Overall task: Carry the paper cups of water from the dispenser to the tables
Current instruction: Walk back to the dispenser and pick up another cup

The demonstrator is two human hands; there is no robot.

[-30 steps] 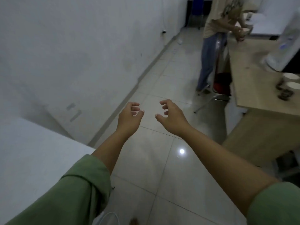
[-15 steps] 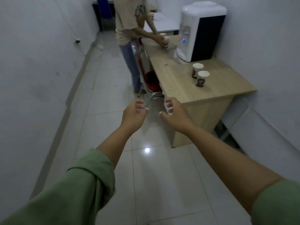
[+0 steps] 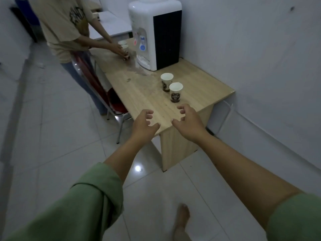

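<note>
**Both hands reached the tabletop corner, still empty**

Half a second before, the wooden tabletop had stood farther off, its near corner just above the fingertips; now the view had closed in and both hands overlapped that corner. The left hand hung over the near edge, fingers loosely curled and spread, holding nothing. The right hand had come up beside it in the same half-open claw, also empty, its fingertips just short of the nearer paper cup. A bare foot had entered the bottom of the view.

Left to right, the room showed a pale wall, a glossy white tiled floor with a lamp's reflection, and a second person in a beige shirt standing at the far end of the tabletop, both hands on two more cups. A red chair was tucked under the tabletop beside that person. The tabletop looked wet and stained in front of the white water dispenser, which stood at its back against the right-hand wall. The farther paper cup stood just beside the nearer one, both upright, between the dispenser and the near corner.
</note>
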